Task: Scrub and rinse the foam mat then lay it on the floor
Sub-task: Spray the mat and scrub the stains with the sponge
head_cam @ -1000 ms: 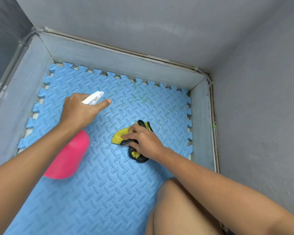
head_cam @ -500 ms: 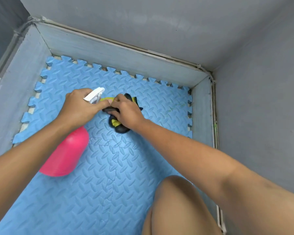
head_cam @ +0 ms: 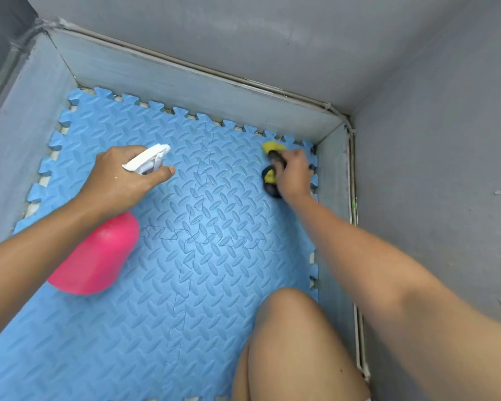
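A blue interlocking foam mat [head_cam: 209,264] with a raised oval pattern covers the floor between grey walls. My left hand [head_cam: 119,180] grips a pink spray bottle [head_cam: 96,256] by its white trigger head [head_cam: 148,160], held tilted above the mat's left half. My right hand [head_cam: 292,175] presses a yellow and black cloth [head_cam: 271,162] onto the mat at its far right corner, close to the wall. The cloth is partly hidden under the fingers.
Grey walls with a pale blue skirting [head_cam: 185,91] enclose the mat on the far, left and right sides. A thin pipe [head_cam: 356,256] runs down the right wall's base. My bare knee [head_cam: 289,342] rests over the mat's near right part.
My right hand slid the cloth from the mat's middle, beside the bottle nozzle, to the far right corner. My left hand and the bottle stayed roughly in place.
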